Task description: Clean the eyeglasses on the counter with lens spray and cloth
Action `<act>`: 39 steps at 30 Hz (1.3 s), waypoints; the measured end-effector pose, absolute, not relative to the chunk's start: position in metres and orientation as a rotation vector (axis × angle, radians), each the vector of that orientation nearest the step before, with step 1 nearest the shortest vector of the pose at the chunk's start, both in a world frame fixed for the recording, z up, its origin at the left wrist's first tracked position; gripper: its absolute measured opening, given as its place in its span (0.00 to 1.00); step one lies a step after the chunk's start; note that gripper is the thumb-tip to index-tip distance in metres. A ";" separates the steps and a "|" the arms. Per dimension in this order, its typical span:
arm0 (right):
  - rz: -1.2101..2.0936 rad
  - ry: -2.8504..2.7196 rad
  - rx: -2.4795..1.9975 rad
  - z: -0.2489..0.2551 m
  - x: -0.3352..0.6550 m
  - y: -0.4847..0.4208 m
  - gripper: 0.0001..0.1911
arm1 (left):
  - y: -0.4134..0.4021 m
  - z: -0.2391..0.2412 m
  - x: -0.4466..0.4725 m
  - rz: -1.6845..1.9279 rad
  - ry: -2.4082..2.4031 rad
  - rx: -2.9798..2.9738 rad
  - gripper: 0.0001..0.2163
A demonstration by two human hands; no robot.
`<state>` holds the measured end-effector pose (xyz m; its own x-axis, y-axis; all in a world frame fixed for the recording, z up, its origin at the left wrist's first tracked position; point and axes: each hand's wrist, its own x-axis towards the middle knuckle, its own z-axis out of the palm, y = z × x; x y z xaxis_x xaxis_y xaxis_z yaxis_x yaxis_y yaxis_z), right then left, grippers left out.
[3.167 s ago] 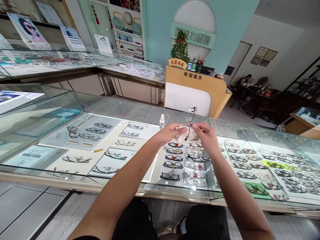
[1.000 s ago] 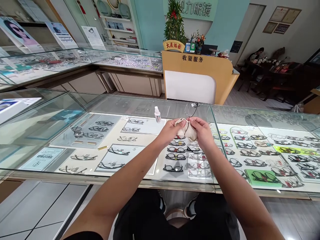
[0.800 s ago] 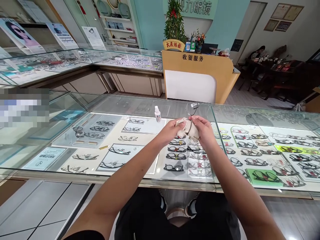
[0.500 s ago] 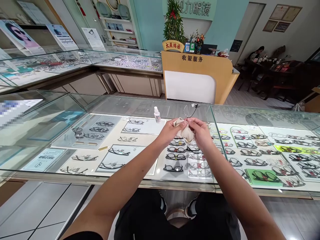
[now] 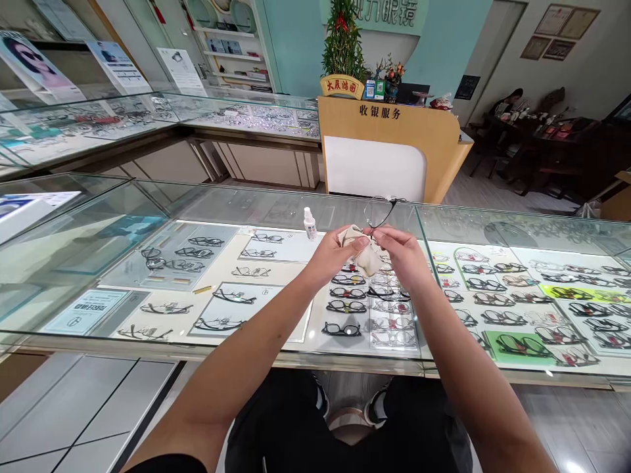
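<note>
My left hand is closed on a cream cleaning cloth, with the thumb pressed on top of it. Close beside it, my right hand pinches a pair of eyeglasses. A dark temple of the glasses sticks up beyond my fingers; the lenses are mostly hidden by the cloth and hands. Both hands are over the glass counter. A small white spray bottle stands upright on the glass to the left of my hands.
Under the counter's glass top lie rows of eyeglass frames. Across the aisle stands a wooden cashier desk with a plant. Another display case runs along the back left. A person sits far right.
My right hand has shifted slightly right and turned. The glasses have tilted, so more of the dark temple shows. The cloth remains in my left hand.
</note>
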<state>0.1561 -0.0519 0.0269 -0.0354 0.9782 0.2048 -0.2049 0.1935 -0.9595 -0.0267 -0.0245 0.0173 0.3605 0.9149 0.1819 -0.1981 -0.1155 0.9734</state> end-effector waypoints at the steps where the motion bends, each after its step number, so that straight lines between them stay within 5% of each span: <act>1: 1.182 -1.210 -0.884 0.026 0.156 -0.052 0.10 | -0.024 0.017 -0.026 1.126 0.736 1.342 0.25; 20: 1.186 -1.062 -0.927 0.025 0.149 -0.049 0.18 | -0.024 0.004 -0.020 1.102 0.760 1.348 0.24; 39: 1.096 -1.141 -0.894 0.018 0.156 -0.042 0.14 | -0.021 -0.005 -0.014 1.119 0.784 1.282 0.28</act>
<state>0.1558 -0.0422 0.0185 0.0571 0.9692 0.2398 -0.2004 0.2464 -0.9482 -0.0139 -0.0205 -0.0052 0.3098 0.9417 0.1311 -0.1981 -0.0709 0.9776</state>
